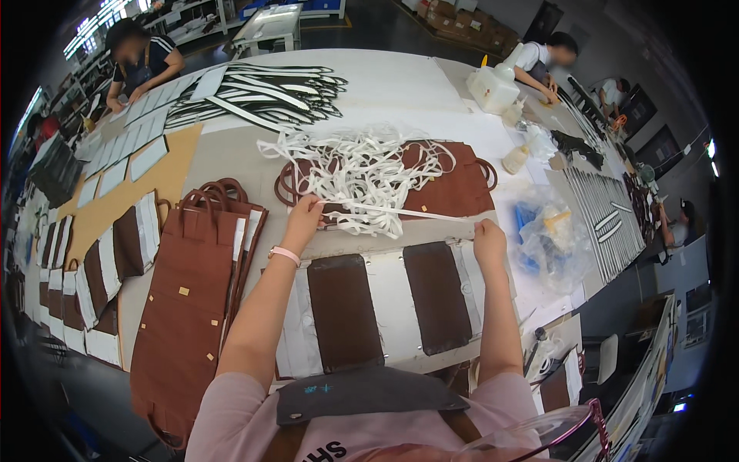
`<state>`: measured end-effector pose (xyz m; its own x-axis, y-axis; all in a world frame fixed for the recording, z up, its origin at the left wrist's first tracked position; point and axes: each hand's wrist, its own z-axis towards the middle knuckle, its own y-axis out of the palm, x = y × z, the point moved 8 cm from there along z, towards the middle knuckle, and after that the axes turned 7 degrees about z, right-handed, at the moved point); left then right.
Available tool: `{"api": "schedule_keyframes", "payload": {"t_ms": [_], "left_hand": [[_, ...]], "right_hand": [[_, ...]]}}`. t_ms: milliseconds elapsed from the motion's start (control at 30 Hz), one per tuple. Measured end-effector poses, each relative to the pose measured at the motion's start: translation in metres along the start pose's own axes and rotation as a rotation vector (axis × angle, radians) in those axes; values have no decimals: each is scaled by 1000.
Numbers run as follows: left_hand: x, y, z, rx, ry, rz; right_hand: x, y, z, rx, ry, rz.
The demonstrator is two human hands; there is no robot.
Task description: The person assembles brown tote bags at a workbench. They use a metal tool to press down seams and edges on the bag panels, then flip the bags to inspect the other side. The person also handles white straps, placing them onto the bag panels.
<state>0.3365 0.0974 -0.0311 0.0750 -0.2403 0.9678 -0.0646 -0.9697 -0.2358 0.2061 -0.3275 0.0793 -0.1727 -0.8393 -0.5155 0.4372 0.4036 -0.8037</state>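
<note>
- The left hand (305, 212) is closed in a pinch on one end of a white strip (400, 212), fingers curled tight at the edge of the tangle of white strips (362, 173); a pink band sits on that wrist.
- The right hand (488, 235) is closed too, gripping the other end of the same white strip, knuckles up, just above the right dark panel.
- The white strip runs nearly straight between the two hands, pulled taut across the table (400, 88), just in front of the tangle and above the panels.
- Two dark brown rectangular panels (344, 312) lie side by side on a white sheet right in front of the person, between the forearms.
- A stack of reddish-brown bag pieces (188, 308) with looped handles lies to the left of the left arm; how many pieces are in it cannot be told.
- More reddish-brown bag pieces (454, 181) with handles lie under and behind the tangle.
- A pile of black-and-white straps (262, 92) lies farther back on the table, too many to count.
- A crumpled clear plastic bag (550, 231) with blue contents lies to the right of the right hand.
- A white plastic jug (493, 86) stands at the far right of the table.
- Two other people sit at the far side, one at the back left (142, 58) and one at the back right (543, 61), hands on their own work.
</note>
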Motion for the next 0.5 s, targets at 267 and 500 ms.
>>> {"api": "schedule_keyframes", "payload": {"t_ms": [267, 500], "left_hand": [[19, 11, -4, -5, -207, -119], [16, 16, 20, 163, -166, -381]], "right_hand": [[-98, -4, -81, -686, 62, 490], [-128, 4, -192, -1278, -237, 499]]}}
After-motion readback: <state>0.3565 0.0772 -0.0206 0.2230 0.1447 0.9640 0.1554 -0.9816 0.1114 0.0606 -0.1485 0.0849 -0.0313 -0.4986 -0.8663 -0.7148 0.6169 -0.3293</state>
